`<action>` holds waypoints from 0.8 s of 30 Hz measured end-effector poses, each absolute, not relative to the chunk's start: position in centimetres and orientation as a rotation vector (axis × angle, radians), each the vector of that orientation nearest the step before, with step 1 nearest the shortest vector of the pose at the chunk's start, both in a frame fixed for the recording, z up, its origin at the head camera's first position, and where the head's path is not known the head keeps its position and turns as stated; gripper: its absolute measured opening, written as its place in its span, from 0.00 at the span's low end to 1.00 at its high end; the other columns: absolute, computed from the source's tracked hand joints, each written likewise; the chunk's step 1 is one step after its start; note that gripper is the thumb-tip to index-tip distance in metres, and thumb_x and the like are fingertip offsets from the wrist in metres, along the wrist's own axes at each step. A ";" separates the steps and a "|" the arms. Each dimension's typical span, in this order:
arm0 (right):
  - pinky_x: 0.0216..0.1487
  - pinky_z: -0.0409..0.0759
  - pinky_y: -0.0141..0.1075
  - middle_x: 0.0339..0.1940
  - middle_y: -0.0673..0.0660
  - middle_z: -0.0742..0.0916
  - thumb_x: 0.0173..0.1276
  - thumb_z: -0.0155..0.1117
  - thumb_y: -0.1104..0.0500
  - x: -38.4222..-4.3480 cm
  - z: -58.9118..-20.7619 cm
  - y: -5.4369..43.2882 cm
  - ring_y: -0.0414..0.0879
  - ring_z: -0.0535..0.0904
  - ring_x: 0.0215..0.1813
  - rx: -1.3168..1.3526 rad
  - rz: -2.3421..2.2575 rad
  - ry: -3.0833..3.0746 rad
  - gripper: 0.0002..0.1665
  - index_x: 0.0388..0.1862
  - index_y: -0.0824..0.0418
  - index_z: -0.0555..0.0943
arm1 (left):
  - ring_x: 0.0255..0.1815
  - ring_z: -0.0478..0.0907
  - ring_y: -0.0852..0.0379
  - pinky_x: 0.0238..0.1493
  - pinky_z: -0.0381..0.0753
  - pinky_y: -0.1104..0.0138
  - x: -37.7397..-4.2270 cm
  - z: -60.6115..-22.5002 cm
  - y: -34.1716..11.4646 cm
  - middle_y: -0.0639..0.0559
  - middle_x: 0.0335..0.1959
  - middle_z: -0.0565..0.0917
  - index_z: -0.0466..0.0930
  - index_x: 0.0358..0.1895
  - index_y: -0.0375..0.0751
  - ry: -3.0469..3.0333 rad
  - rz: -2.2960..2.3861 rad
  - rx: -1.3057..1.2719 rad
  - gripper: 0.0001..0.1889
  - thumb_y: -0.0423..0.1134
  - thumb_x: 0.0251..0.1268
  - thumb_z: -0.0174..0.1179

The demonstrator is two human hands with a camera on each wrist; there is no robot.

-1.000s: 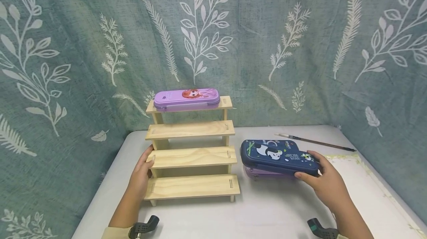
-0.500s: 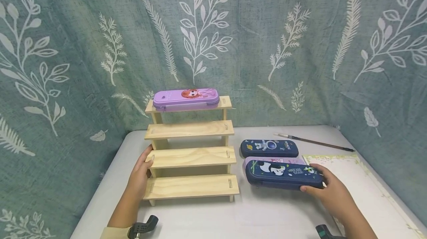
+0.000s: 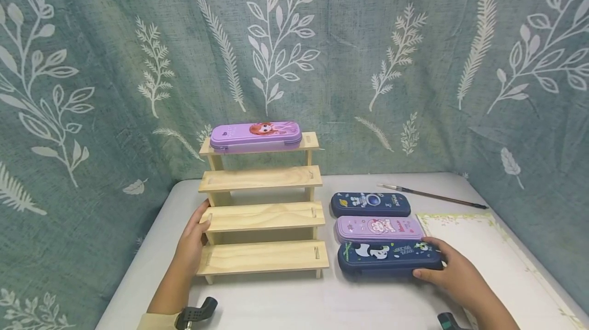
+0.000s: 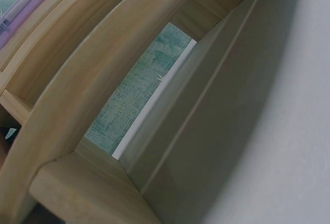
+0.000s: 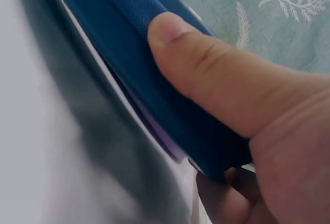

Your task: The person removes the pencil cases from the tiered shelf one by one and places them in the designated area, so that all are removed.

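Note:
My right hand (image 3: 453, 271) grips the right end of a navy pencil case (image 3: 391, 259) with a panda on its lid, in front of the other cases. In the right wrist view the thumb (image 5: 201, 54) lies along the blue case (image 5: 124, 44); whether its underside meets the table I cannot tell. Behind it lie a pink-purple pencil case (image 3: 379, 227) and a navy astronaut pencil case (image 3: 370, 204). My left hand (image 3: 189, 243) holds the left side of a stepped wooden rack (image 3: 262, 217), thumb at the second-lowest shelf. The left wrist view shows rack boards (image 4: 103, 64), not the hand.
On the rack's top shelf rests a purple pencil case (image 3: 255, 135) with a red-haired figure. A paintbrush (image 3: 432, 196) lies at the back right, beyond a leaf-bordered paper sheet (image 3: 497, 258). A leaf-patterned green cloth (image 3: 340, 64) hangs behind the white table (image 3: 276, 302).
My right hand has brought the panda case toward the front and lower, uncovering the astronaut case and then the pink-purple one. The left hand stays on the rack.

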State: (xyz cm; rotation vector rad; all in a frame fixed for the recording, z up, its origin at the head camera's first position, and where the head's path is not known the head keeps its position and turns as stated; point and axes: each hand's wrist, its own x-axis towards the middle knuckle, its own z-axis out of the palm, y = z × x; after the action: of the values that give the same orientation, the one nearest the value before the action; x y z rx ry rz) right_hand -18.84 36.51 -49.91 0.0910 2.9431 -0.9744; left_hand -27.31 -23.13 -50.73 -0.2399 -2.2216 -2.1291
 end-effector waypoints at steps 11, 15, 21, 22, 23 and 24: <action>0.64 0.62 0.79 0.76 0.82 0.65 0.54 0.75 0.26 -19.3 -50.5 37.0 0.85 0.59 0.73 0.124 -0.897 2.886 0.69 0.83 0.62 0.58 | 0.87 0.47 0.45 0.82 0.50 0.43 -27.1 -50.4 -23.0 0.52 0.87 0.49 0.48 0.87 0.55 -2.219 -2.141 -0.234 0.30 0.38 0.86 0.32; 0.64 0.62 0.79 0.77 0.82 0.65 0.53 0.75 0.26 -19.5 -50.6 37.1 0.85 0.59 0.74 0.129 -0.883 2.900 0.70 0.83 0.62 0.58 | 0.87 0.47 0.44 0.82 0.50 0.43 -27.1 -50.3 -22.9 0.52 0.87 0.49 0.48 0.86 0.55 -2.208 -2.154 -0.225 0.31 0.37 0.85 0.32; 0.65 0.62 0.79 0.77 0.82 0.65 0.53 0.75 0.26 -19.5 -50.8 37.0 0.85 0.59 0.74 0.145 -0.877 2.899 0.71 0.84 0.62 0.57 | 0.87 0.45 0.44 0.83 0.46 0.41 -27.1 -50.4 -23.0 0.51 0.87 0.48 0.48 0.87 0.54 -2.227 -2.128 -0.231 0.31 0.38 0.85 0.34; 0.65 0.61 0.79 0.77 0.81 0.64 0.52 0.75 0.25 -19.5 -50.8 37.0 0.85 0.58 0.74 0.156 -0.880 2.890 0.72 0.84 0.61 0.57 | 0.87 0.44 0.44 0.83 0.46 0.40 -27.1 -50.4 -23.0 0.51 0.87 0.48 0.49 0.86 0.54 -2.232 -2.120 -0.227 0.30 0.38 0.85 0.35; 0.66 0.61 0.79 0.77 0.81 0.64 0.52 0.75 0.24 -19.5 -50.8 36.9 0.84 0.58 0.75 0.166 -0.883 2.880 0.72 0.84 0.61 0.56 | 0.87 0.44 0.43 0.83 0.46 0.39 -27.1 -50.5 -23.0 0.51 0.87 0.48 0.49 0.86 0.54 -2.236 -2.112 -0.227 0.30 0.38 0.86 0.35; 0.66 0.60 0.79 0.78 0.81 0.64 0.51 0.75 0.24 -19.6 -50.8 36.9 0.84 0.57 0.75 0.180 -0.886 2.868 0.73 0.84 0.61 0.56 | 0.87 0.44 0.43 0.82 0.45 0.38 -27.1 -50.5 -23.1 0.51 0.87 0.48 0.49 0.86 0.54 -2.241 -2.105 -0.228 0.30 0.38 0.86 0.35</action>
State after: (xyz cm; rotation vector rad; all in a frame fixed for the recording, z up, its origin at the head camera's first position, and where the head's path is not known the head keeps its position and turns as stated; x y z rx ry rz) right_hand -19.55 36.87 -50.81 0.1796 2.8684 -0.8860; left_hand -27.12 -23.08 -50.52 -0.2277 -2.2407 -2.1046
